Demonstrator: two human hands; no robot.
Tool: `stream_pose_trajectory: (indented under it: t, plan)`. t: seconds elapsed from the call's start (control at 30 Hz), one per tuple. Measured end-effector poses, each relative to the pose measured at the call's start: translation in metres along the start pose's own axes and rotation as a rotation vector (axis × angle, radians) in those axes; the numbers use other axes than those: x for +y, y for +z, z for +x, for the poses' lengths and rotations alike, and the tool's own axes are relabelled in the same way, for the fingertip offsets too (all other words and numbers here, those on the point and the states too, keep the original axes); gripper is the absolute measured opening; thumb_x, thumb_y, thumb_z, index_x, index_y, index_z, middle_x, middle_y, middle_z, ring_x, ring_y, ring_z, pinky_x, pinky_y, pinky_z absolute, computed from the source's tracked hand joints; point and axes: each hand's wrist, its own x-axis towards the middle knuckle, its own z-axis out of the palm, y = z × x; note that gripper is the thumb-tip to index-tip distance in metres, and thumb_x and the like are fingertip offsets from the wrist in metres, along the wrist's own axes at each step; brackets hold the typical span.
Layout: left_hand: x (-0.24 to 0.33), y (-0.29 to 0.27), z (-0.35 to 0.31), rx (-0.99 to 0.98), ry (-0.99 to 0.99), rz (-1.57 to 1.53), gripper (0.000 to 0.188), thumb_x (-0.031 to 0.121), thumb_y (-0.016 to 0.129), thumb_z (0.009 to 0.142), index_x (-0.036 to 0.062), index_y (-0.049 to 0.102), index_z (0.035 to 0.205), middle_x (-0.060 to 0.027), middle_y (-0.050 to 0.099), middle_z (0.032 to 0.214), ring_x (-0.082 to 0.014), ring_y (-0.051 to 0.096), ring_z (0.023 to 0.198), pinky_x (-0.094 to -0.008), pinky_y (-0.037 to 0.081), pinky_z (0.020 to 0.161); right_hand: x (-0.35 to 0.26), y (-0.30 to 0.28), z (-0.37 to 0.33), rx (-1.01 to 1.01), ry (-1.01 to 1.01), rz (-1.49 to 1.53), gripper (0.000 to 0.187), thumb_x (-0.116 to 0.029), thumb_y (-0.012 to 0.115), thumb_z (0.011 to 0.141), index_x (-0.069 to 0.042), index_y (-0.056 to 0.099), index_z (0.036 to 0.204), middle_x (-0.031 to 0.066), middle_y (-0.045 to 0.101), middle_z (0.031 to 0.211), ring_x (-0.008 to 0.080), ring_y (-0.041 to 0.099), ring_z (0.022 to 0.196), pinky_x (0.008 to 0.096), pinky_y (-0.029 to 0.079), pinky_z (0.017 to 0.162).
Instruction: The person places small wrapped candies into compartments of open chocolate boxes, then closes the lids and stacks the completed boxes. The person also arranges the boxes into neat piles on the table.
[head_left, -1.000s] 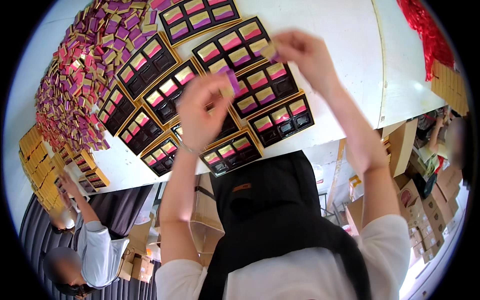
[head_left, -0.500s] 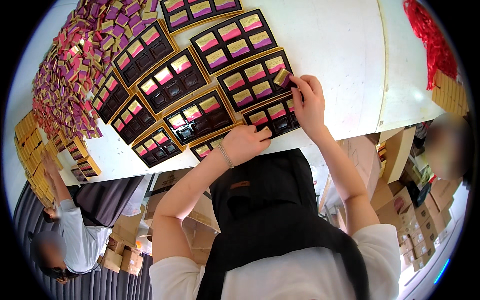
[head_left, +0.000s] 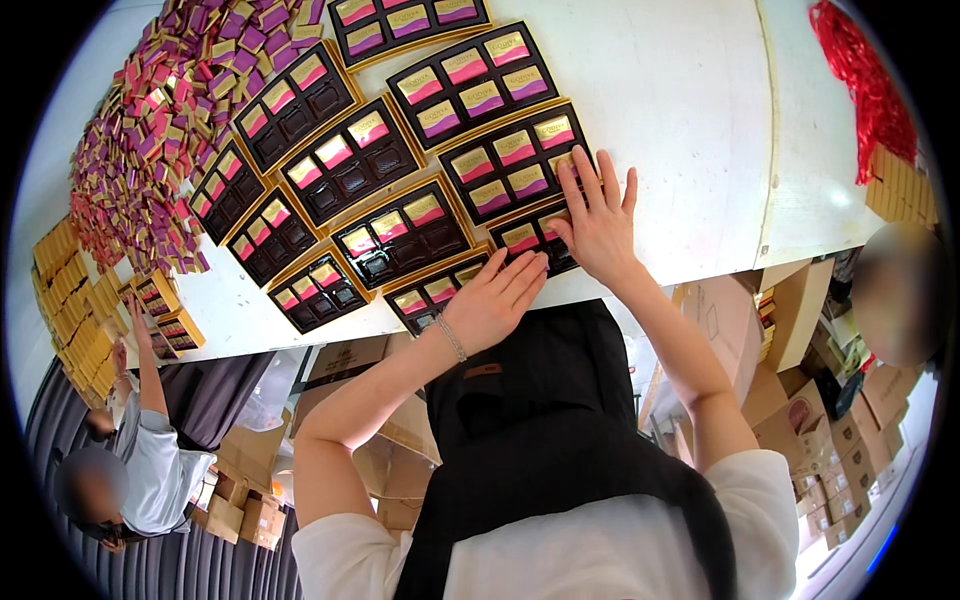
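Observation:
My right hand [head_left: 601, 222] lies with spread fingers over the right end of a black-trayed chocolate box [head_left: 512, 165]. Its fingertips cover the lower right compartment; gold-and-pink and gold-and-purple wrapped chocolates sit in the others. My left hand [head_left: 492, 303], fingers stretched out and holding nothing visible, rests over two boxes at the table's near edge. One is a box [head_left: 520, 238] with pink pieces in its far row, partly hidden under both hands. The other box [head_left: 440, 290] shows pink pieces beside my left wrist.
Left of my hands, several chocolate boxes [head_left: 350, 160] have pink pieces in one row and bare compartments in the other. A heap of wrapped chocolates [head_left: 160, 130] spreads across the far left. Red ribbon [head_left: 865, 90] lies at right. A co-worker [head_left: 155, 450] reaches toward gold boxes [head_left: 70, 310].
The purple wrapped chocolate that my right fingers pinched has gone under that hand, which has opened flat over the box's corner. My left fingers have straightened. The co-worker's arm has shifted right.

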Motion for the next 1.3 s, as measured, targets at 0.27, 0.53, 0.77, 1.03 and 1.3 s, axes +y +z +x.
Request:
stream_pose_trajectory:
  t: [0.27,0.53,0.77,1.03,1.3]
  plan:
    - [0.019,0.012,-0.008,-0.254,-0.120,0.039,0.079,0.042,0.066,0.079,0.0106,0.037,0.146,-0.0073,0.030,0.154,-0.0226,0.026,0.143,-0.0583,0.027,0.109,0.005,0.000,0.001,-0.064,-0.013,-0.033,0.077,-0.047,0.064,0.079,-0.011,0.041,0.144,0.0058,0.030,0.155,0.0321,0.021,0.144,0.0671,0.008,0.110]
    - [-0.011,-0.015,-0.005,0.004,-0.079,0.059,0.060,0.032,0.062,0.084,0.0091,0.047,0.138,-0.0086,0.041,0.147,-0.0235,0.034,0.140,-0.0664,0.023,0.108,-0.010,-0.032,0.052,0.199,-0.097,0.046,0.049,-0.023,0.065,0.083,-0.005,0.055,0.128,0.0109,0.048,0.138,0.0329,0.042,0.126,0.0572,0.020,0.109]
    - [-0.277,-0.160,0.048,0.426,-0.909,0.135,0.028,0.025,0.065,0.086,0.0043,0.069,0.104,-0.0146,0.069,0.095,-0.0326,0.066,0.089,-0.0415,0.054,0.076,-0.048,-0.040,0.330,0.364,-0.428,0.207,0.014,-0.014,0.060,0.086,-0.005,0.065,0.095,0.0115,0.066,0.093,0.0335,0.062,0.090,0.0443,0.050,0.076]
    - [-0.341,-0.130,0.087,0.351,-1.119,0.141,0.040,0.035,0.075,0.077,0.0062,0.068,0.103,-0.0148,0.068,0.104,-0.0330,0.063,0.097,-0.0429,0.051,0.083,-0.110,0.011,0.426,-0.151,-0.136,-0.149,0.025,-0.016,0.063,0.082,-0.014,0.070,0.107,0.0115,0.067,0.114,0.0316,0.061,0.111,0.0475,0.053,0.083]
    - [-0.343,-0.117,0.099,0.413,-1.061,0.255,0.039,0.033,0.075,0.073,0.0092,0.068,0.103,-0.0165,0.063,0.110,-0.0332,0.055,0.106,-0.0420,0.045,0.095,-0.078,0.000,0.408,0.066,-0.224,0.083,0.030,-0.028,0.076,0.077,-0.005,0.069,0.095,0.0133,0.069,0.088,0.0301,0.066,0.081,0.0404,0.051,0.072]
